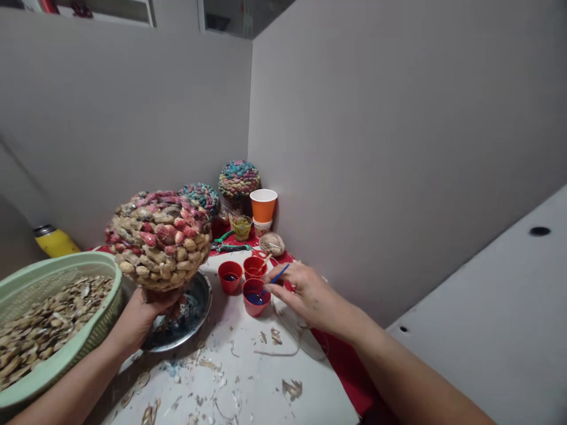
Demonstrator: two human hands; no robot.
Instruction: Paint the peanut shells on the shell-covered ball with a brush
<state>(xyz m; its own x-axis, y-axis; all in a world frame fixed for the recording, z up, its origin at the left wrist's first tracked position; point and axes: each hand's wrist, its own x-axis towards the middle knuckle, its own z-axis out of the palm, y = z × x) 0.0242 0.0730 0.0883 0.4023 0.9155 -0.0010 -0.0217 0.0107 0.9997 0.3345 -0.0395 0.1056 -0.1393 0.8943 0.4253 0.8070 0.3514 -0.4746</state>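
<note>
My left hand [155,307] grips the underside of a large ball covered in peanut shells [159,242]. Its upper shells are painted pink and red, while the lower ones keep their bare tan colour. My right hand [301,289] pinches a thin blue-handled paintbrush [279,273]. The brush's lower end is at a red cup with dark blue liquid [256,301]. Two more red cups stand close by: one with dark liquid [230,278], the other with red liquid and a stick [254,267]. Below the ball lies a paint-stained metal bowl [206,310].
A green basket [116,280] of peanut shells stands at left. Behind are two painted shell balls [239,178], orange paper cups [264,208], a cup of yellow-green contents [241,229], green-handled pliers [233,248] and twine [271,243]. Shell scraps litter the white table [252,378]. Walls close the back and right.
</note>
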